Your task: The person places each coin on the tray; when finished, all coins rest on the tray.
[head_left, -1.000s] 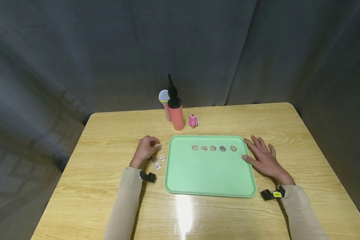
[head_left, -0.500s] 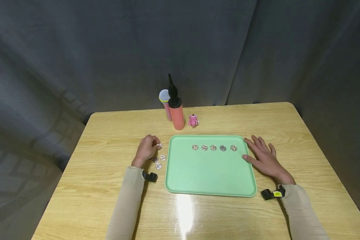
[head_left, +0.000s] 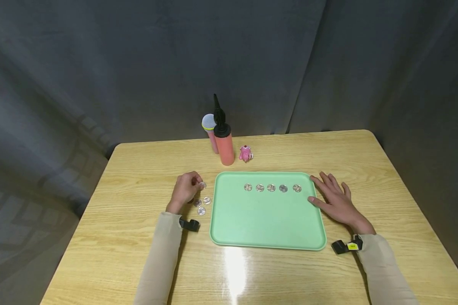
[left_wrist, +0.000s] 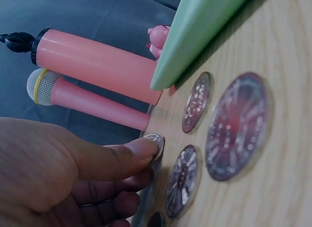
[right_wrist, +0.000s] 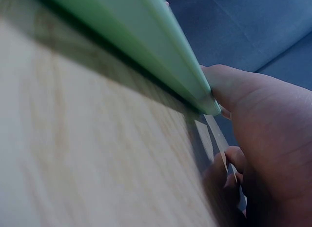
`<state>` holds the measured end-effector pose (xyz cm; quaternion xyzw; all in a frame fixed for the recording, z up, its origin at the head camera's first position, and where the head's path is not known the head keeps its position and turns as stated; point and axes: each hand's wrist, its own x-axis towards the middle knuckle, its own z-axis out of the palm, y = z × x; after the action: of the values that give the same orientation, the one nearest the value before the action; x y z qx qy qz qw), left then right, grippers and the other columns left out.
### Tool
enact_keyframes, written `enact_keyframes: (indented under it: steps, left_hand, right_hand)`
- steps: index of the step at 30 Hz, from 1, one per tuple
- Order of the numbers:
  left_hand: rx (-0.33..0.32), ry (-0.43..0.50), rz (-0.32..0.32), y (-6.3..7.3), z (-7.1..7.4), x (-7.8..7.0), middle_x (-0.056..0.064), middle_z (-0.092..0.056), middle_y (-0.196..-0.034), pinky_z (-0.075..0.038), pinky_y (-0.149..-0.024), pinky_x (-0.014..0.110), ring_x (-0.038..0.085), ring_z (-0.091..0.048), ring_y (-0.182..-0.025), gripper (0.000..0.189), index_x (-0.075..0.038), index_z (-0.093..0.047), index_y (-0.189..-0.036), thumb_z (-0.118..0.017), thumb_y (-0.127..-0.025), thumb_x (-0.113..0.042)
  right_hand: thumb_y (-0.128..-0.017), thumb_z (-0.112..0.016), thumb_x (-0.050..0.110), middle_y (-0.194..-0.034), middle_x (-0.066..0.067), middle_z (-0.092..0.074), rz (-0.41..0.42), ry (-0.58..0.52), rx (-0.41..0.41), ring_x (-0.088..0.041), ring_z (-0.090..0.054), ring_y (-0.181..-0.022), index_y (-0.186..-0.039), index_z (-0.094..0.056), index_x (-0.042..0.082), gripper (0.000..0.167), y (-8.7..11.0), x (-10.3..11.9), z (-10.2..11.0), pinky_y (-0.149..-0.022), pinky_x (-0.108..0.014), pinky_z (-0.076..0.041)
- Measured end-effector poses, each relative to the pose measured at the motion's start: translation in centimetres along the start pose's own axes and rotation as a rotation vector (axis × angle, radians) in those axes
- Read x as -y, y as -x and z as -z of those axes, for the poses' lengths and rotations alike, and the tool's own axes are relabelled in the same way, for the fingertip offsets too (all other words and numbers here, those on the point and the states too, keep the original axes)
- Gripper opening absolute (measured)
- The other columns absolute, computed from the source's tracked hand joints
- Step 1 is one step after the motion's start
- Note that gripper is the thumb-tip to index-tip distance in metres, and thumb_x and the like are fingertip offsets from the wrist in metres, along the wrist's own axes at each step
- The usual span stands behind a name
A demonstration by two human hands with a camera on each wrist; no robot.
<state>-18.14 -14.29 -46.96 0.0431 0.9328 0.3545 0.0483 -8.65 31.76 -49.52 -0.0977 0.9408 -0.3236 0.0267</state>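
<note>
My left hand (head_left: 184, 190) is left of the green tray (head_left: 267, 228). Its thumb and fingers pinch a shiny round token (left_wrist: 156, 145), close to the table. Just below lie several more loose tokens, among them a patterned silver token (head_left: 201, 211) and a reddish token (left_wrist: 238, 127); a dark one (left_wrist: 156, 220) is partly hidden by the hand. Near the tray's far edge, several tokens form a row, with one token (head_left: 297, 188) at its right end. My right hand (head_left: 336, 203) rests at the tray's right rim, fingers spread, thumb over the edge.
Behind the tray stand a coral hand pump (head_left: 225, 148) with a black nozzle and a pink toy microphone (head_left: 210, 123). A small pink figurine (head_left: 246, 153) is to their right. Grey curtains (head_left: 175, 67) hang behind the wooden table (head_left: 99, 220).
My left hand has shifted only slightly and keeps the token pinched between thumb and fingers. The right hand, the tray and the row of tokens look unmoved.
</note>
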Motion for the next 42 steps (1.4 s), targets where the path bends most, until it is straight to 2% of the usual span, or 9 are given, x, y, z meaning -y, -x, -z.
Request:
enact_keyframes:
  steps: [10,13,19,25,30,34,42]
  left_hand:
    - [0.019,0.051,-0.024,0.2,0.5,0.0,0.017,-0.074,-0.093,-0.048,-0.063,0.023,0.017,-0.060,-0.073,0.009,0.000,-0.074,-0.095,-0.068,-0.089,0.002]
    - [0.017,0.073,-0.038,0.3,0.7,-0.2,0.018,-0.074,-0.094,-0.050,-0.064,0.024,0.018,-0.061,-0.073,0.010,0.001,-0.074,-0.095,-0.067,-0.089,0.002]
    - [0.024,0.130,-0.067,0.3,0.7,-0.7,0.018,-0.074,-0.091,-0.048,-0.058,0.020,0.016,-0.059,-0.067,0.010,0.002,-0.075,-0.095,-0.067,-0.089,0.002]
    - [0.036,0.177,-0.109,0.6,0.5,-1.7,0.017,-0.072,-0.086,-0.045,-0.057,0.020,0.013,-0.054,-0.067,0.008,0.002,-0.075,-0.093,-0.069,-0.089,0.001]
    - [0.050,0.172,-0.153,0.8,0.3,-2.4,0.017,-0.073,-0.086,-0.046,-0.057,0.020,0.011,-0.055,-0.066,0.009,0.002,-0.075,-0.094,-0.069,-0.089,0.001]
    - [0.055,0.205,-0.177,0.9,0.1,-3.0,0.019,-0.073,-0.086,-0.046,-0.058,0.020,0.012,-0.055,-0.066,0.009,0.003,-0.075,-0.094,-0.069,-0.088,0.003]
    - [0.074,0.258,-0.171,0.9,-0.8,-4.8,0.017,-0.071,-0.085,-0.044,-0.057,0.020,0.012,-0.052,-0.067,0.008,0.002,-0.076,-0.093,-0.069,-0.088,0.003]
  right_hand:
    - [-0.099,-0.059,0.037,-0.164,-0.033,-0.011,0.011,-0.005,-0.012,-0.053,0.000,-0.152,-0.159,-0.026,0.013,0.072,-0.1,-0.1,-0.2,-0.110,-0.075,0.008]
    - [-0.099,-0.058,0.037,-0.164,-0.032,-0.010,0.012,-0.008,-0.012,-0.053,0.001,-0.153,-0.159,-0.026,0.014,0.072,0.0,-0.2,-0.2,-0.110,-0.075,0.008]
    - [-0.099,-0.058,0.037,-0.164,-0.032,-0.010,0.005,-0.001,0.003,-0.052,0.001,-0.153,-0.159,-0.026,0.013,0.072,0.0,0.1,0.0,-0.111,-0.075,0.007]
    - [-0.099,-0.058,0.037,-0.164,-0.031,-0.010,-0.001,0.001,0.013,-0.051,0.000,-0.153,-0.159,-0.026,0.013,0.072,0.1,0.3,0.1,-0.111,-0.075,0.007]
    - [-0.100,-0.058,0.037,-0.165,-0.031,-0.009,-0.003,0.002,0.011,-0.051,0.001,-0.153,-0.159,-0.025,0.014,0.072,0.0,0.1,0.0,-0.111,-0.075,0.007]
    - [-0.099,-0.058,0.038,-0.165,-0.030,-0.009,-0.003,0.004,0.010,-0.050,0.001,-0.154,-0.159,-0.025,0.014,0.072,0.0,0.0,0.0,-0.111,-0.074,0.008]
    - [-0.099,-0.058,0.038,-0.165,-0.031,-0.010,0.000,0.004,0.005,-0.051,0.001,-0.154,-0.159,-0.026,0.014,0.072,0.0,-0.1,0.0,-0.111,-0.075,0.007]
